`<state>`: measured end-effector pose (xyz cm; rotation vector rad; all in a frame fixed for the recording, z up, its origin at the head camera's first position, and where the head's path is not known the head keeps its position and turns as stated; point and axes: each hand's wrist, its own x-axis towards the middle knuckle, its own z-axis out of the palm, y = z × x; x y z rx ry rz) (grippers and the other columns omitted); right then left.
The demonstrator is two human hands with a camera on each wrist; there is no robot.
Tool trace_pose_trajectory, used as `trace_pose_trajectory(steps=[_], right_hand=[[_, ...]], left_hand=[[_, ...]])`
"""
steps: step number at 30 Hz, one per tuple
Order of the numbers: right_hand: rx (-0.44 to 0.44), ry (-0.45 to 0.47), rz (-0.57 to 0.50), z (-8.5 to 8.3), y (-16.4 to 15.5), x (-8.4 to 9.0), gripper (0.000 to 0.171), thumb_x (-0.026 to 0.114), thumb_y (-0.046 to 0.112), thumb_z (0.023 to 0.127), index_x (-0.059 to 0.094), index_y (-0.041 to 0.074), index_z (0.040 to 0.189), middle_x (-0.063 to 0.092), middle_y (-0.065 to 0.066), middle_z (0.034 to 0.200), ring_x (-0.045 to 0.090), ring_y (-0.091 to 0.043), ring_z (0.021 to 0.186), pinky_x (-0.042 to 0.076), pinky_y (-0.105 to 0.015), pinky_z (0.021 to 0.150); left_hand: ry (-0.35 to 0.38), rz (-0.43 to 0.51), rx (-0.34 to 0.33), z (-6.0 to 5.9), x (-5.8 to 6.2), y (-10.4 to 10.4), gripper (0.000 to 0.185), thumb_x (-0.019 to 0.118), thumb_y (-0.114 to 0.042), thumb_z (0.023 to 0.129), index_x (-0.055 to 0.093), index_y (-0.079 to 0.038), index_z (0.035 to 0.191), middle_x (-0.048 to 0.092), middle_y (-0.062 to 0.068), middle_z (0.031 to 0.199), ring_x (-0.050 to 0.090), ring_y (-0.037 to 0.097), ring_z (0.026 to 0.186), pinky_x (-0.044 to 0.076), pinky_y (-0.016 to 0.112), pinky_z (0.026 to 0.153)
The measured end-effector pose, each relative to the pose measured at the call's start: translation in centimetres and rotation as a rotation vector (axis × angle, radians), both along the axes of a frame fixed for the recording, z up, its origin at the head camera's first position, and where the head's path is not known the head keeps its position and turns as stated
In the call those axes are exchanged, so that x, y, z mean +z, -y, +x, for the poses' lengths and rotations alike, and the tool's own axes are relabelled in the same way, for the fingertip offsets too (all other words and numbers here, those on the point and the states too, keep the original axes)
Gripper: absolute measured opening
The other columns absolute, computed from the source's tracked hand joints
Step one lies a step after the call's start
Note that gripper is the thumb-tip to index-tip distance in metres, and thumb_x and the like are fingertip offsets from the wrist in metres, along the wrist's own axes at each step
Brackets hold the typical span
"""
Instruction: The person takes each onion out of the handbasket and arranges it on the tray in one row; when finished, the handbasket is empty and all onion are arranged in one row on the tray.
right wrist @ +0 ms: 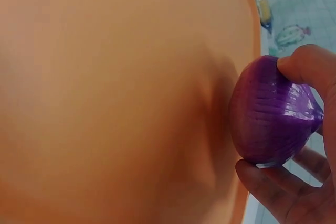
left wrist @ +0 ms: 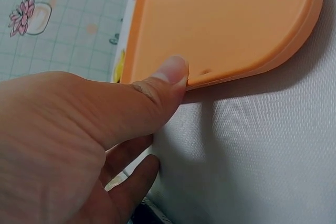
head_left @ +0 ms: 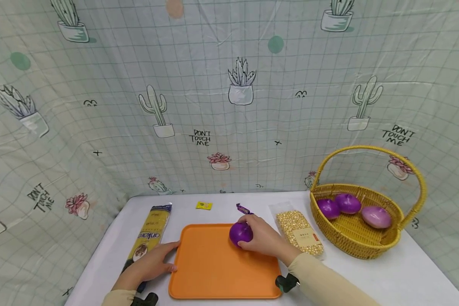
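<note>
My right hand [head_left: 265, 238] grips a shiny purple onion [head_left: 240, 234] between thumb and fingers, over the far right part of an orange tray [head_left: 218, 272]. In the right wrist view, the onion [right wrist: 270, 114] lies on its side in the fingers, and its shadow falls on the tray; whether the two touch I cannot tell. My left hand [head_left: 154, 261] rests against the tray's left edge. The left wrist view shows the thumb of the left hand [left wrist: 100, 114] on the tray's rim, its other fingers loosely bent beside the edge.
Right of the tray lies a bag of yellow kernels [head_left: 298, 229]. Beyond it stands a wicker basket [head_left: 352, 244] with a tall handle and 3 purple onions inside. A yellow pasta packet [head_left: 153, 225] lies at left. Behind the tray are a small yellow packet [head_left: 204, 205] and a purple-wrapped candy [head_left: 243, 208].
</note>
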<state>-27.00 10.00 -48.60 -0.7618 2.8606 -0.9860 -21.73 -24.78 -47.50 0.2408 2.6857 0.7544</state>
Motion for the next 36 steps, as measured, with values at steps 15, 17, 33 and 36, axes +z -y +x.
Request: trace_pose_trajectory(steps=[15,17,33,36], right_hand=[[0.064,0.016,-0.005,-1.3,4.4,-0.2,0.051,0.082,0.032,0.084,0.058,0.014,0.126,0.060,-0.004,0.125,0.056,-0.024,0.117,0.055,-0.043,0.099],[0.067,0.020,0.004,-1.4,5.0,-0.2,0.052,0.082,0.033,0.085,0.057,0.015,0.127,0.059,-0.003,0.126,0.055,-0.022,0.116,0.055,-0.041,0.098],[0.065,-0.001,0.014,-2.2,8.9,-0.5,0.054,0.081,0.037,0.085,0.058,0.018,0.130,0.059,-0.003,0.128,0.055,-0.021,0.116,0.054,-0.037,0.098],[0.063,0.015,0.007,-2.2,9.4,-0.3,0.054,0.081,0.037,0.086,0.058,0.018,0.130,0.059,-0.003,0.128,0.055,-0.021,0.115,0.055,-0.037,0.098]], left_hand=[[0.005,-0.002,-0.001,-0.1,0.0,-0.3,0.070,0.083,-0.020,0.084,0.054,-0.003,0.145,0.054,0.018,0.147,0.043,0.041,0.140,0.034,0.060,0.116],[0.004,-0.002,-0.001,-0.1,0.1,-0.3,0.070,0.083,-0.020,0.084,0.054,-0.003,0.145,0.054,0.018,0.146,0.043,0.041,0.140,0.034,0.060,0.116],[0.001,-0.010,0.003,0.0,0.1,-0.1,0.068,0.082,-0.019,0.085,0.054,-0.003,0.145,0.055,0.018,0.145,0.044,0.041,0.139,0.034,0.061,0.116],[0.000,-0.010,0.003,0.0,0.2,-0.1,0.068,0.083,-0.020,0.085,0.054,-0.003,0.145,0.055,0.018,0.145,0.044,0.041,0.139,0.034,0.061,0.116]])
